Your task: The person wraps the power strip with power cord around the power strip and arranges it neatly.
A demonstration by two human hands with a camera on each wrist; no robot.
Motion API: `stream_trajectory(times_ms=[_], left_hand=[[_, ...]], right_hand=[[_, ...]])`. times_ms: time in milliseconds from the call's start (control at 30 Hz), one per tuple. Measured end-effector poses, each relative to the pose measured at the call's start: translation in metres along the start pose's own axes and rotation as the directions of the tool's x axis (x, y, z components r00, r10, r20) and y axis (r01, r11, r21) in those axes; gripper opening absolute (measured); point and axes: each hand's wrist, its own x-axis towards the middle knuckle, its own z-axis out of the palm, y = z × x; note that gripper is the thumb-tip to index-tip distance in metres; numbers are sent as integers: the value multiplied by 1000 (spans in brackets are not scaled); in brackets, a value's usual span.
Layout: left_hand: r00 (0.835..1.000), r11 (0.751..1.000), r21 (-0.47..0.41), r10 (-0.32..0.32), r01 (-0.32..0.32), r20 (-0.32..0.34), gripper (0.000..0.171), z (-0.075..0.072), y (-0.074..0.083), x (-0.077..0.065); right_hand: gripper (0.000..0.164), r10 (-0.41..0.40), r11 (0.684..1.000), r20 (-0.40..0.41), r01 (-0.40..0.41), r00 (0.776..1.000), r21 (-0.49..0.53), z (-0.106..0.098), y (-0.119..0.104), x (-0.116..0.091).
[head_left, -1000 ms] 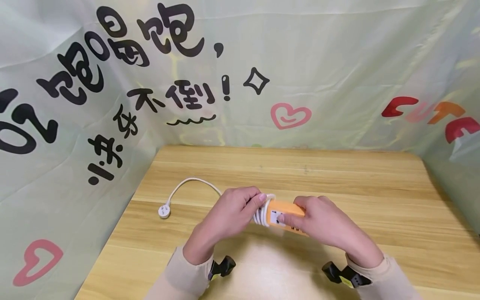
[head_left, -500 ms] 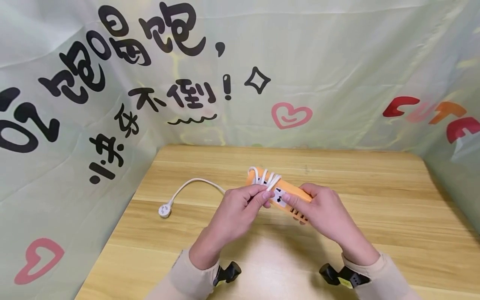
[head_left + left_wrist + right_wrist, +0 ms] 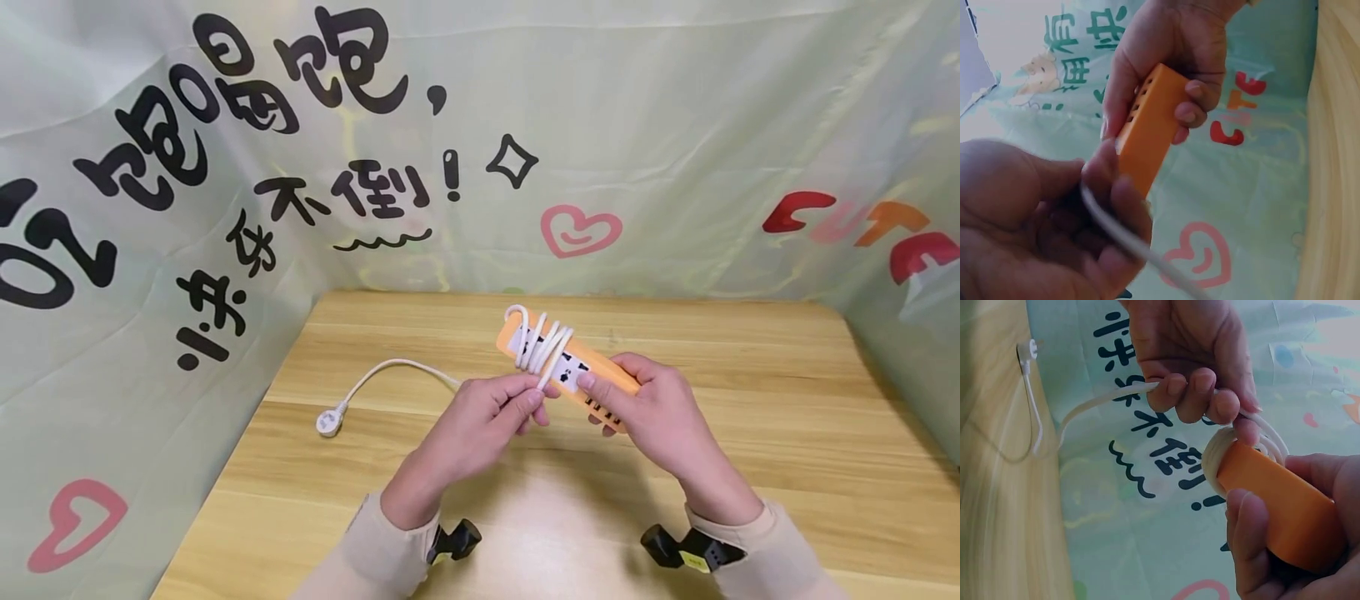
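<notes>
Right now, in the head view, my left fingers pinch the white cord looped round the orange power strip, which my right fingers clamp above the counter; the plug rests off to the left, with a printed curtain behind. In the left wrist view, my left fingers block the wrapped end. In the right wrist view, the cord runs through my curled left fingers to the loops.
</notes>
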Motion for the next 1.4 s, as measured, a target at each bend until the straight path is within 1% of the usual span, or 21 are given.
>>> stream_trajectory(times_ms=[33,100,200,333,433,467,533,667,733,800,900,1000,1033,1100,1167,1233,1300,1333,1400], left_hand=[[1000,1000,-20,0,0,21,21,0,-1,1],[999,1000,-31,0,1,44,22,-1,-2,2],[999,1000,-14,-28,28,28,20,-2,-1,1],[998,994,85,-68,68,2,22,-2,-2,1],[996,988,131,-85,81,19,27,-2,-4,2],[996,989,123,-89,85,32,27,-2,-5,3],[994,994,79,-87,82,64,26,-1,-8,6],[992,998,4,-55,55,113,24,2,-14,10],[992,999,0,-40,40,119,23,3,-16,11],[993,999,8,-38,38,115,23,2,-18,11],[993,997,-15,-69,71,100,24,0,-23,12],[989,991,-58,-113,119,95,29,-3,-28,13],[987,988,-73,-125,133,103,31,-5,-29,13],[982,985,-102,-121,137,146,29,-8,-31,14],[973,986,-115,-98,124,207,26,-11,-33,14],[959,986,-123,-73,110,273,26,-14,-36,14],[945,990,-94,-66,101,322,26,-16,-39,14],[940,992,-71,-75,104,333,27,-16,-42,15],[938,994,-3,-105,112,331,31,-15,-46,16]], right_hand=[[40,5,1000,-2,-5,1000,13,0,0,0],[40,12,999,-4,-12,1000,35,0,0,1],[39,17,997,13,-18,1000,74,0,1,1],[39,21,992,47,-26,999,120,1,2,2],[39,23,990,64,-31,998,138,0,2,3],[40,24,989,67,-33,997,143,-1,2,3],[40,28,989,62,-36,998,142,-3,3,4],[41,41,988,55,-49,998,149,-7,3,7],[42,38,986,59,-47,998,158,-8,4,7],[41,33,984,71,-45,997,175,-10,4,8],[40,26,977,85,-44,996,210,-12,5,8],[41,24,973,93,-45,995,228,-13,5,8],[41,23,972,95,-44,995,230,-13,5,8],[41,21,972,93,-42,995,231,-14,6,9],[41,21,973,86,-40,996,229,-14,8,10],[39,14,970,89,-35,996,239,-15,9,10],[35,-10,968,102,-16,995,252,-17,10,9],[33,-23,966,111,-7,994,259,-17,10,9],[29,-51,962,133,13,990,273,-18,10,8]])
